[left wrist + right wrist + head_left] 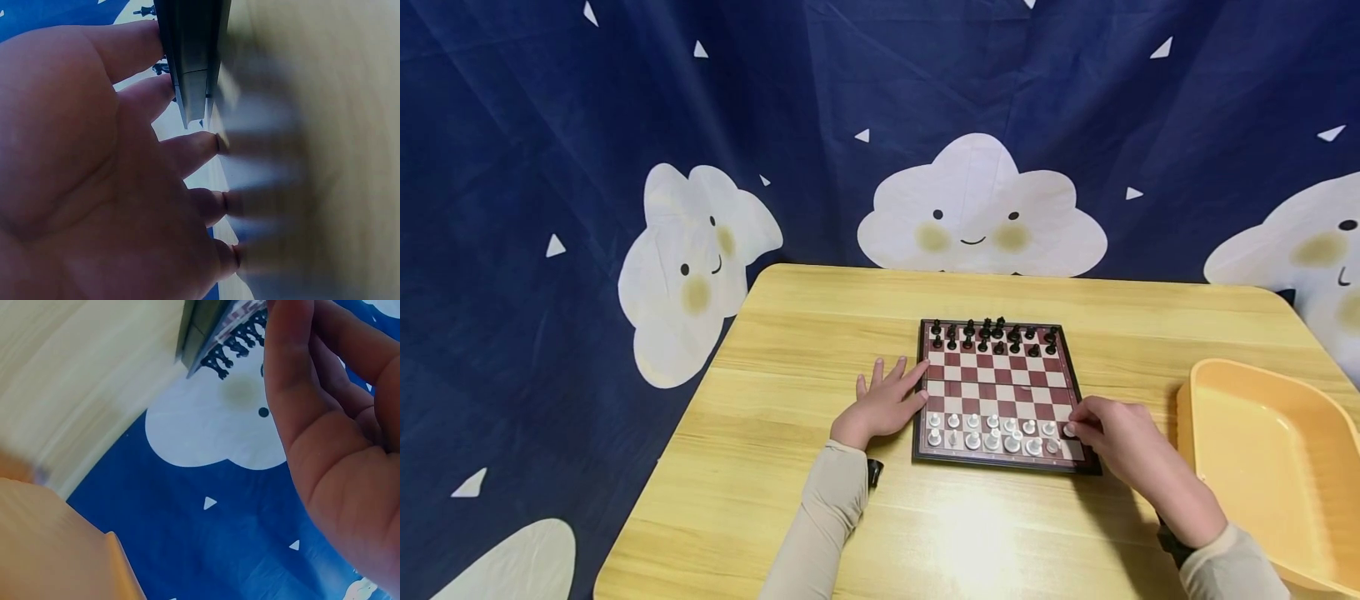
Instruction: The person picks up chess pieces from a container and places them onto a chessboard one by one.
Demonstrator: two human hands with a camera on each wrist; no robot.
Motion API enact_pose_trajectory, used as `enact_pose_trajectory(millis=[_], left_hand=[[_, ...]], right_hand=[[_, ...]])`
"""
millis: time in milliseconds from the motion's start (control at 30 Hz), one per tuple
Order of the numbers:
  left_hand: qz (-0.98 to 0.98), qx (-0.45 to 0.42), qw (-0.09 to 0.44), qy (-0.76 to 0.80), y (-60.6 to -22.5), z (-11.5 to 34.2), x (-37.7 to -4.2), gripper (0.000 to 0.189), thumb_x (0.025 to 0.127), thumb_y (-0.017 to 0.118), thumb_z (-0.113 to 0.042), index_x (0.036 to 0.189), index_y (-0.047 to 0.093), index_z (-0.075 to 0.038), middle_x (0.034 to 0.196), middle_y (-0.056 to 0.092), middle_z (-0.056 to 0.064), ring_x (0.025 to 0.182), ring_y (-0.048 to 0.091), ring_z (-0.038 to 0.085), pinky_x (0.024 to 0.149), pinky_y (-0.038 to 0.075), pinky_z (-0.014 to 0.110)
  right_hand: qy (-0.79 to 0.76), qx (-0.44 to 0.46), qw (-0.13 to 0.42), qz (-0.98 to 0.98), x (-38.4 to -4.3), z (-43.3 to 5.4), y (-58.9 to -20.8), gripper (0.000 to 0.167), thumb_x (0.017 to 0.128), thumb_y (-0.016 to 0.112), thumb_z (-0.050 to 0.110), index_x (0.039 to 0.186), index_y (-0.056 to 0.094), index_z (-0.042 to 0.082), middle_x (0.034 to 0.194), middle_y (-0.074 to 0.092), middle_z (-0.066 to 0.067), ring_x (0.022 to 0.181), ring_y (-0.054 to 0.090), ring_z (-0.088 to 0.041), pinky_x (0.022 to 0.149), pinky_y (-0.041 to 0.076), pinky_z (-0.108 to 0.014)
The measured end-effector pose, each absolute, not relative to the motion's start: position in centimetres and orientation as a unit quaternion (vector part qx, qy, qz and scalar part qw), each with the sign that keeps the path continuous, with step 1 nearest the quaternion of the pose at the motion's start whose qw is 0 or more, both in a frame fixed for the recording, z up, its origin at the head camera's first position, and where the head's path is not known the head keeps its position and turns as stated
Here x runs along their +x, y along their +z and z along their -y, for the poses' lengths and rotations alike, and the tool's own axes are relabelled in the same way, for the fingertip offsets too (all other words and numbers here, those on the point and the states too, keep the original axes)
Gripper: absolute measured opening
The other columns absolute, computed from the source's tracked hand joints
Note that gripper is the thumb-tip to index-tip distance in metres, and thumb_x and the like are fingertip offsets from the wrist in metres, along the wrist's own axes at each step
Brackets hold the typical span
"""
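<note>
A dark-framed chessboard (pixel 1000 390) with red and white squares lies on the table. My right hand (pixel 1120 437) pinches a small white pawn (pixel 1069 429) between thumb and fingers, at the right end of the second row of white pieces. In the right wrist view the curled fingers (pixel 294 381) hide that pawn. My left hand (pixel 883 404) is spread along the board's left side, thumb and index fingertip at the edge (pixel 194 56). White pieces (pixel 992 439) fill most of the two near rows; the near right corner square shows bare. Black pieces (pixel 998 333) stand in two far rows.
To the right of the board, close by my right forearm, sits a yellow plastic bin (pixel 1270 475). The light wooden table (pixel 775 375) ends at a dark blue curtain (pixel 820 100) with cloud prints. A dark band (pixel 874 472) is on my left wrist.
</note>
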State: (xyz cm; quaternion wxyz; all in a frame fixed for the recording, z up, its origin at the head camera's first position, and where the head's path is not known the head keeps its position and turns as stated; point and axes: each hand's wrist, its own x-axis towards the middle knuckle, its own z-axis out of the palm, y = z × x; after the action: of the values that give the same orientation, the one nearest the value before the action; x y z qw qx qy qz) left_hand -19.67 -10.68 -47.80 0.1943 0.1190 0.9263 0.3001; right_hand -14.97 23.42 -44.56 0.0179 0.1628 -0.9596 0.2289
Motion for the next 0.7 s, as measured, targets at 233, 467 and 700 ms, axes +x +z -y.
enact_pose_trajectory(millis=[233,467,700], left_hand=[[-0.927,0.119,0.193,0.3,-47.8,10.6,-19.7,0.058,0.11,0.037,-0.044,0.166,0.025,-0.032,0.173,0.01,0.01,0.156,-0.012,0.043,0.119,-0.011,0.066],[-0.927,0.116,0.192,0.302,-47.7,10.7,-19.6,0.058,0.111,0.037,-0.044,0.166,0.025,-0.031,0.173,0.01,0.01,0.156,-0.011,0.042,0.12,-0.01,0.066],[-0.926,0.121,0.194,0.3,-47.6,10.6,-19.6,0.059,0.111,0.036,-0.044,0.167,0.024,-0.031,0.173,0.009,0.011,0.156,-0.012,0.043,0.119,-0.011,0.066]], right_hand=[[0.235,0.164,0.016,0.958,-15.1,-23.4,-45.0,0.011,0.091,0.076,0.002,0.084,0.071,0.01,0.075,0.066,0.004,0.064,0.052,-0.013,0.058,0.044,-0.034],[0.248,0.172,0.027,0.953,-14.6,-24.3,-44.1,0.01,0.091,0.079,0.01,0.096,0.072,0.005,0.08,0.075,-0.002,0.07,0.071,-0.019,0.063,0.056,-0.039],[0.253,0.128,0.081,0.956,-12.7,-29.6,-40.2,0.011,0.098,0.073,0.016,0.099,0.074,0.006,0.071,0.067,0.007,0.057,0.054,0.002,0.051,0.045,-0.026]])
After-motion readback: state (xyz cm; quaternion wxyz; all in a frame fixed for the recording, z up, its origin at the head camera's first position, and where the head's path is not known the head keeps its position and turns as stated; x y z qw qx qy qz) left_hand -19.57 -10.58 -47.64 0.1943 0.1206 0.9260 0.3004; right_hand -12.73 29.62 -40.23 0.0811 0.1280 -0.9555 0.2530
